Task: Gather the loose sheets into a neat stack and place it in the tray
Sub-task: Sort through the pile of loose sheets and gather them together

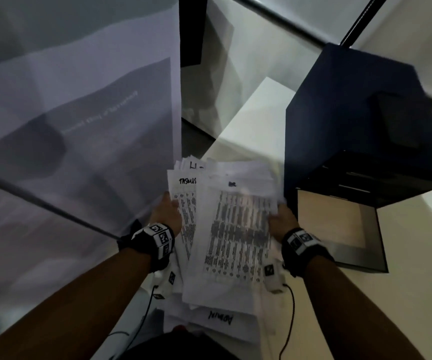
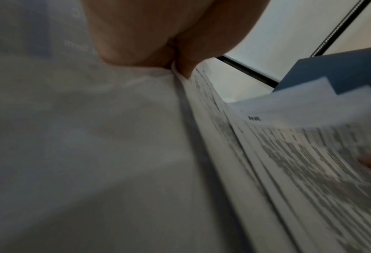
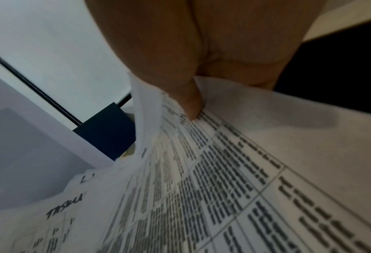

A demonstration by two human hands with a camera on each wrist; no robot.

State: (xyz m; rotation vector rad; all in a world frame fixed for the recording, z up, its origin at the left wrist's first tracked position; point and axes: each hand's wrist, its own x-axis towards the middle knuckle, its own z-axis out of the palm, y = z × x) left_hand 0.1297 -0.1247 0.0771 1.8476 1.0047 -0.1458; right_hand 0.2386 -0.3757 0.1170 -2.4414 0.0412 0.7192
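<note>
While uneven (fanned), sheets [image 1: 231, 229] fill both hands.

Pale table [image 1: 415, 302], dark blue box [image 1: 360, 120] and open tray [image 1: 381, 255] on it

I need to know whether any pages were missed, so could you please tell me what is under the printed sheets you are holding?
Under the held sheets, more loose sheets show, one handwritten ADMIN. Anything beneath them is covered.

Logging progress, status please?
Left hand and right hand each grip the sheets. Stack uneven, fanned. Tray at right, nothing blocking.
</note>
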